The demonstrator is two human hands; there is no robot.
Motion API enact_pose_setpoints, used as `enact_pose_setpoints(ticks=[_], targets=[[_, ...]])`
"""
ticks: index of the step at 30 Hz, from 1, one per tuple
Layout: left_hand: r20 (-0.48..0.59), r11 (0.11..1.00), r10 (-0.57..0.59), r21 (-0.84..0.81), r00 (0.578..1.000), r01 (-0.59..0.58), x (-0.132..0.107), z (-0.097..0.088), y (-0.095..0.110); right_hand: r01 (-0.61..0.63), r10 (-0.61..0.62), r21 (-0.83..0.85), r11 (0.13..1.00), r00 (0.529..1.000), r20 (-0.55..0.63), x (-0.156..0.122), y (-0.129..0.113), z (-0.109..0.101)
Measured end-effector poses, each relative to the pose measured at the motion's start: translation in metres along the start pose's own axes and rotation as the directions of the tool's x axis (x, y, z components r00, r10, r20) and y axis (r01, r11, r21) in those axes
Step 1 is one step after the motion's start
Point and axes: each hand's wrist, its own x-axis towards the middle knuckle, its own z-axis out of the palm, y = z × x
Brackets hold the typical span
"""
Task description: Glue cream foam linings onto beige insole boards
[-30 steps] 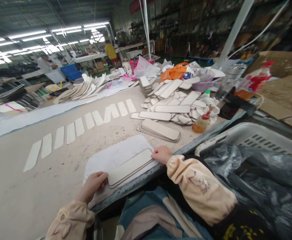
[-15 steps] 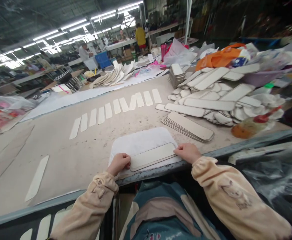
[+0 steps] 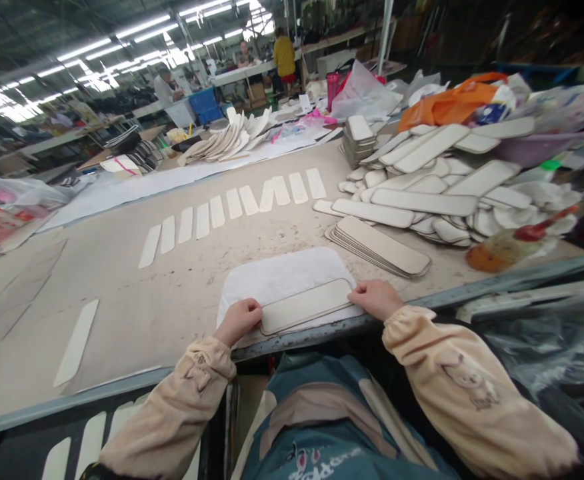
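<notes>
A long off-white strip with rounded corners and a dark edge [image 3: 307,307] lies near the table's front edge. My left hand [image 3: 242,319] pinches its left end, fingers closed. At the other end my right hand [image 3: 376,299] grips the upper right corner between thumb and fingers. Beneath the strip is a white rounded sheet [image 3: 282,273], partly covered by it. Just beyond my right hand, a fanned stack of similar strips [image 3: 379,247] rests on the table. Whether the held piece is one layer or two is hard to see.
A large heap of strips [image 3: 427,200] fills the right side, beside a bottle of amber liquid with a red nozzle [image 3: 497,253]. Several small pale strips [image 3: 235,203] lie in a row across the middle. One longer strip [image 3: 77,343] lies at left. People work far behind.
Both hands keep hold of the strip's ends, and it stays in nearly the same place. The view has shifted slightly, with the table appearing a little higher.
</notes>
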Motion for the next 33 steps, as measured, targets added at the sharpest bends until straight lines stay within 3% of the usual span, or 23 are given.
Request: enact_pose_setpoints(ticks=[6, 13, 14, 16, 18, 19, 21, 24, 28, 33], targets=[[-0.042, 1.0, 0.007, 0.018, 0.999, -0.007, -0.003, 0.001, 0.003, -0.007, 0.007, 0.007, 1.0, 1.0, -0.003, -0.001, 0.0, 0.0], [0.031, 0.983, -0.021, -0.18, 0.999, 0.026, -0.014, -0.006, 0.001, -0.008, 0.008, 0.0, 1.0, 1.0, -0.011, 0.0, 0.0, 0.0], [0.002, 0.978, 0.009, -0.209, 1.0, -0.009, -0.017, -0.009, -0.002, -0.009, 0.009, 0.0, 1.0, 1.0, -0.011, 0.0, 0.0, 0.0], [-0.156, 0.972, 0.131, -0.175, 0.979, -0.158, -0.024, -0.013, -0.011, -0.011, 0.011, 0.007, 1.0, 1.0, -0.005, -0.001, 0.0, 0.0], [-0.317, 0.945, 0.312, 0.011, 0.896, -0.326, -0.034, -0.013, -0.022, -0.016, 0.016, 0.019, 1.0, 1.0, 0.002, -0.001, 0.0, -0.001], [-0.344, 0.914, 0.404, 0.132, 0.847, -0.383, -0.038, -0.012, -0.027, -0.02, 0.02, 0.023, 1.0, 1.0, 0.006, -0.001, -0.001, -0.001], [-0.308, 0.821, 0.561, 0.325, 0.769, -0.469, -0.046, -0.005, -0.037, -0.025, 0.025, 0.033, 0.999, 1.0, 0.011, -0.001, -0.001, -0.002], [-0.183, 0.646, 0.738, 0.467, 0.649, -0.603, -0.049, 0.008, -0.045, -0.023, 0.022, 0.061, 0.998, 1.0, 0.011, -0.002, -0.002, -0.002], [-0.045, 0.471, 0.85, 0.51, 0.524, -0.72, -0.041, 0.017, -0.048, -0.023, 0.022, 0.079, 0.997, 1.0, 0.006, -0.003, -0.002, -0.002], [-0.032, 0.373, 0.907, 0.519, 0.419, -0.769, -0.03, 0.016, -0.049, -0.034, 0.034, 0.082, 0.996, 0.999, 0.003, -0.002, -0.002, -0.003]])
